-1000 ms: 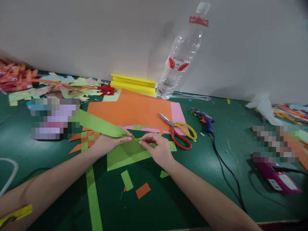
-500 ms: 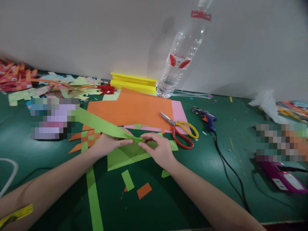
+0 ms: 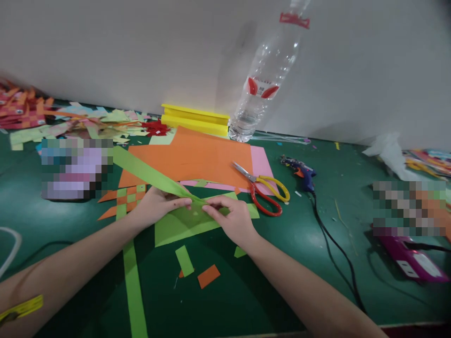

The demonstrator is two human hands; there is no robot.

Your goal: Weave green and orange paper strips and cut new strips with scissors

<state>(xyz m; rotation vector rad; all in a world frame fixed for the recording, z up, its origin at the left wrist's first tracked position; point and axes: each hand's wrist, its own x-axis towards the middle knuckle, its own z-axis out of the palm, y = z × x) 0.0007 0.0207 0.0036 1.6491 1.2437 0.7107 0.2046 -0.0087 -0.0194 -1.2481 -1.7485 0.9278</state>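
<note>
A long green paper strip slants down from the upper left, its near end folded and narrowed between my fingertips. My left hand is closed on the strip, thumb below and fingers partly behind it. My right hand pinches the strip's narrow end between thumb and fingers. Under both hands lies a green paper sheet. Left of my left hand is an orange and green woven paper piece, partly covered by my wrist. Another green strip runs from it to the table's near edge.
Scissors lie on orange paper, right of centre. A clear bottle leans at the wall beside a yellow folded piece. Further right are a glue gun with its cable and a purple power strip. Paper scraps lie in front.
The strip's folded end between my hands has straightened slightly, and my left hand has shifted a little to the left. Both hands still hold it. The whole view has moved slightly.
</note>
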